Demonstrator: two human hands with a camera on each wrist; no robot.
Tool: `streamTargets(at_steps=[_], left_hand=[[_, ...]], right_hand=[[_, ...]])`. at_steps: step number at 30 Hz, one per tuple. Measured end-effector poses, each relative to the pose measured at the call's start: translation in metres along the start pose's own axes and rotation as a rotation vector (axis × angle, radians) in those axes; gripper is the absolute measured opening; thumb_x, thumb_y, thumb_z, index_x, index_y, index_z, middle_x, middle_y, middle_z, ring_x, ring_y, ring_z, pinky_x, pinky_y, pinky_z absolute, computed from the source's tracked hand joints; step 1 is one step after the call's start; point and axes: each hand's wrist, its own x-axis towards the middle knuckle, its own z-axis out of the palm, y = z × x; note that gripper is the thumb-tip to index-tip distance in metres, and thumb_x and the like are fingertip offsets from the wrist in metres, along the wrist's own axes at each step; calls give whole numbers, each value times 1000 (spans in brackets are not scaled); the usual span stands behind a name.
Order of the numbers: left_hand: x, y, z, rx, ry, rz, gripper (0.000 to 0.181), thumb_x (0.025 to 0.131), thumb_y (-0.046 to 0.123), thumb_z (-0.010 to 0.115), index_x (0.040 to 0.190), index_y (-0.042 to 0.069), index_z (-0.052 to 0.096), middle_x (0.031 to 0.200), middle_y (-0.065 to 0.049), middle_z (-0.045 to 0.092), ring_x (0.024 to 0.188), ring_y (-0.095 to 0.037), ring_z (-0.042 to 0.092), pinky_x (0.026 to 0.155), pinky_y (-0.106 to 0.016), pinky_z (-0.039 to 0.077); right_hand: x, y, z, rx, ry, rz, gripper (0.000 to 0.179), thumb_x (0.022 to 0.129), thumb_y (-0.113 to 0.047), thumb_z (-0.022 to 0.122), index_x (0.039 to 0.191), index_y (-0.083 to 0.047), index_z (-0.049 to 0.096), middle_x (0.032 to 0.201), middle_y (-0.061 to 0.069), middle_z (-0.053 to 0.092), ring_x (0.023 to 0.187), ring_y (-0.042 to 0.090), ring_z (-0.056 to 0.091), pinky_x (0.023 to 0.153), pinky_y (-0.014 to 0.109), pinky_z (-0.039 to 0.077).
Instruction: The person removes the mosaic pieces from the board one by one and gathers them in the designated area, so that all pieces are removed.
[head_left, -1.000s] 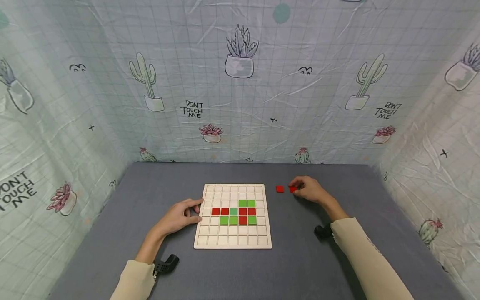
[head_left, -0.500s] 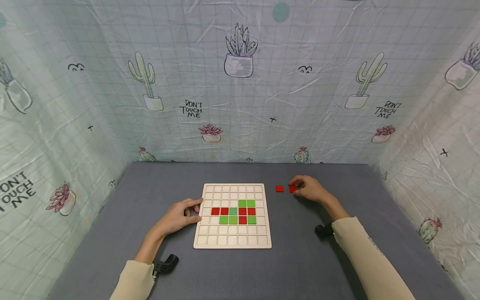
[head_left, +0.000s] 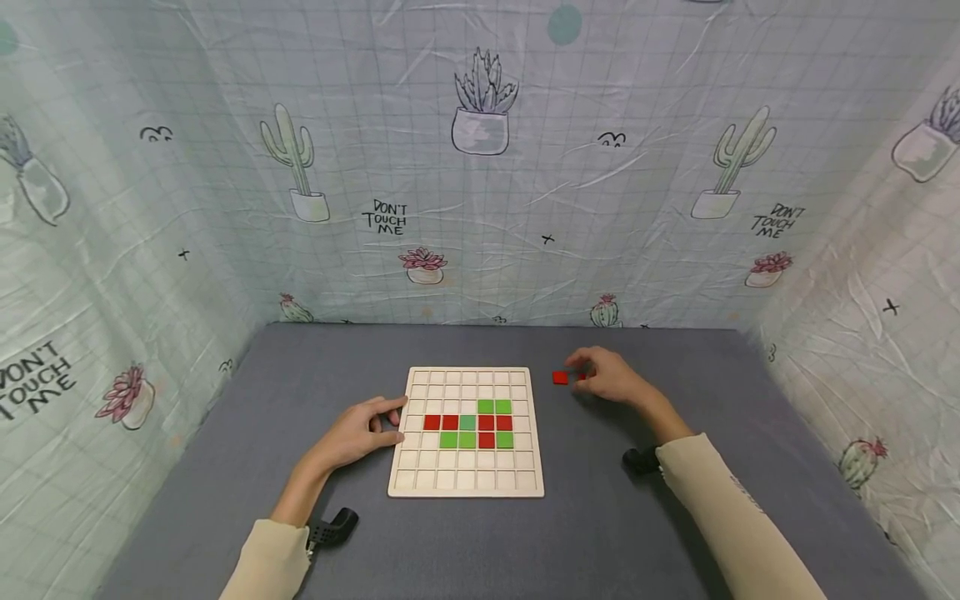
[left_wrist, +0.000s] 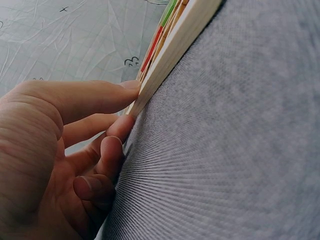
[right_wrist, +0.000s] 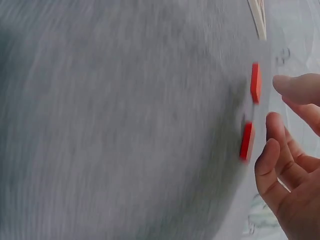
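A pale wooden grid board (head_left: 427, 480) lies on the grey table, with several red, green and teal square tiles in its middle cells. My left hand (head_left: 363, 432) touches the board's left edge, thumb and index finger set apart along it. In the left wrist view, the thumb (left_wrist: 100, 96) rests against the board's wooden side (left_wrist: 167, 60). Right of the board lies a red tile (head_left: 560, 378). A second red tile (right_wrist: 247, 141) is mostly covered by my right hand (head_left: 611, 377) in the head view. That hand hovers over the tiles, thumb and fingers apart, holding nothing.
Grey cloth (head_left: 480, 546) covers the table, and a patterned curtain (head_left: 480, 208) hangs behind it and along both sides. Black wrist devices are worn on the left (head_left: 335, 528) and right (head_left: 641, 462) arms.
My right hand has shifted slightly left and up from the farther red tile toward the nearer one. Both tiles stay put. The left hand and board have not moved.
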Motion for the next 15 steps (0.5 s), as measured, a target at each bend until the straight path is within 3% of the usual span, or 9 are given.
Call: streamTargets(at_steps=[8,15], left_hand=[[1,1,-1,-10,2,-7,65,91,21,81,149,6,56,103,-2,62,66,-8,47,62,-24,41],[0,0,0,-16,-1,-2,65,91,21,81,149,5,56,103,-2,62,66,-8,47,62,-24,41]], right_hand=[[16,-33,24,-9,5,-47,30,91,-6,74,120,1,70,115,20,68,71,13,62,68,33,51],[30,-59,47,-23,-45,-85,28,94,-10,73,121,-4,71,108,13,70,77,14,64,72,34,52]])
